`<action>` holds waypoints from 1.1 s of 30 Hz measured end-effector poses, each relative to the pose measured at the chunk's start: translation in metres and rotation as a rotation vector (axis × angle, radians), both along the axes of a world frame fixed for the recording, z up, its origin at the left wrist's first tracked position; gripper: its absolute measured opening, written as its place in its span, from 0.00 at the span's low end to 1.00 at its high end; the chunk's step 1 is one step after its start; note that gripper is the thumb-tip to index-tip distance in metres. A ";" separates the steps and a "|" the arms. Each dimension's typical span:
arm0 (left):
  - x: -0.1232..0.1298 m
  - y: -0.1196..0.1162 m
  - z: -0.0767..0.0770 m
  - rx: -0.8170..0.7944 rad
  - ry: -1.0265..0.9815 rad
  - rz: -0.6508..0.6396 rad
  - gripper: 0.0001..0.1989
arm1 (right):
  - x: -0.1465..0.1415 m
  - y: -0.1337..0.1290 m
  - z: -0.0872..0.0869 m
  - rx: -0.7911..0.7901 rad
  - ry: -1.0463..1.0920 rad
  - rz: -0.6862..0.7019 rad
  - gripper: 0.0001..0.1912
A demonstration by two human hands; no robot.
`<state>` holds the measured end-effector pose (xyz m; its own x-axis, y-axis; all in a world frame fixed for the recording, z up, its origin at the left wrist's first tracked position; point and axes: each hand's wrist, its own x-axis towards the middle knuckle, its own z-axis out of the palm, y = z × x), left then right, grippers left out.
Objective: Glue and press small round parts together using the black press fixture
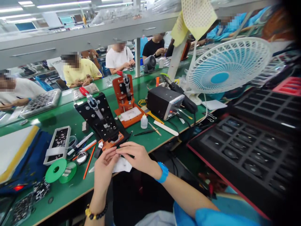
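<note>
My left hand [107, 161] and my right hand [136, 157] meet fingertip to fingertip at the front edge of the green bench. Both are closed in a pinch, and whatever lies between the fingers is hidden or too small to name. Under them a white tissue or cloth [123, 165] lies on the bench. Just beyond stands a black press jig [96, 116] with a red-tipped toggle clamp and an orange base piece. An orange press jig [124, 100] is farther back. A round metal watch-like part [82, 157] and an orange stick [89, 162] lie left of my left hand.
Green solder spools [55, 170], a tray of small parts [57, 144] and a blue box [21, 153] stand left. A black control unit [164, 102], a small white bottle [144, 121] and a fan [225, 69] are right. Compartmented black trays [246, 150] sit at far right. Several people work opposite.
</note>
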<state>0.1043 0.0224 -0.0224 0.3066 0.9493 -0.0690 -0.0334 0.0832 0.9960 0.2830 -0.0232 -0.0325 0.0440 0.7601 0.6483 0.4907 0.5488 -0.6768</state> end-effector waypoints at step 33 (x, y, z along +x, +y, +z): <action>0.005 -0.002 0.005 -0.002 -0.011 -0.074 0.26 | 0.110 -0.023 -0.001 -0.157 -0.429 -0.169 0.11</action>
<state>0.1093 0.0203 -0.0177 0.3766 0.9239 -0.0676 -0.0378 0.0883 0.9954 0.3932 -0.0460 -0.0331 -0.0707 0.8554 0.5131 0.8168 0.3449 -0.4625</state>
